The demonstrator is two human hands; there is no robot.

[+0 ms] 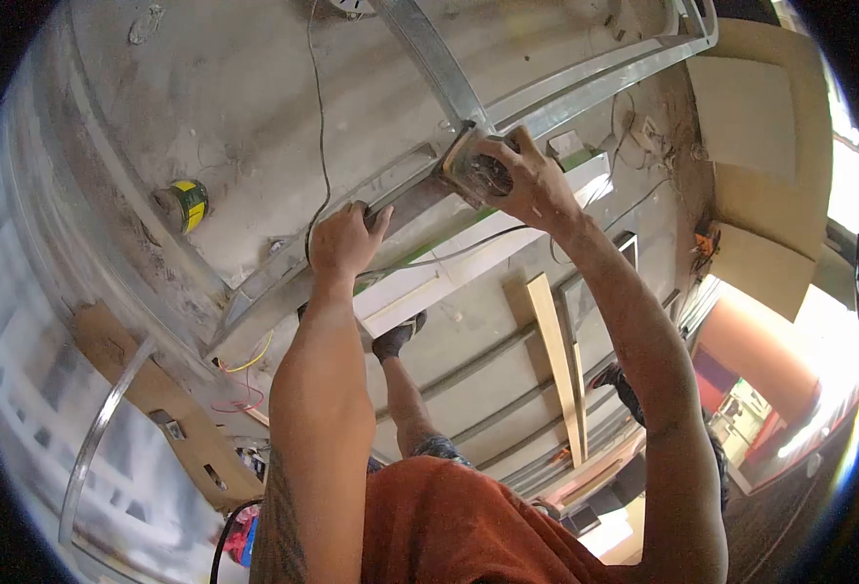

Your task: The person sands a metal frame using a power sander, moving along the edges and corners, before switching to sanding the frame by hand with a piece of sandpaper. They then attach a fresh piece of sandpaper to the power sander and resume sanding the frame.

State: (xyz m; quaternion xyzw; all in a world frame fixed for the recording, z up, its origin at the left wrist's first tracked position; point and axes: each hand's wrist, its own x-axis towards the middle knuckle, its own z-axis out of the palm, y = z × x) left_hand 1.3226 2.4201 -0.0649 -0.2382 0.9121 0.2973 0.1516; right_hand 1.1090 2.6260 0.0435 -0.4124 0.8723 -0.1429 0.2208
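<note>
A metal frame (429, 58) of grey tubing stretches across the floor, with a joint where several bars meet near the top middle. My right hand (527, 185) is closed around a dark, block-like tool with a brown edge (473, 170), pressed at that joint. Its exact kind is hidden by my fingers. My left hand (347, 241) is curled over the lower rail (415, 200) of the frame, left of the tool. A dark bit shows between thumb and fingers there. A thin black cable (319, 107) runs down to beside my left hand.
A long white panel (449, 277) lies below the rail. A yellow-labelled can (191, 204) stands on the left. Wooden strips (551, 350) and metal bars lie lower right, near another person's foot (609, 377). Cardboard sheets (760, 175) lean at right; bright tubing (108, 428) curves at left.
</note>
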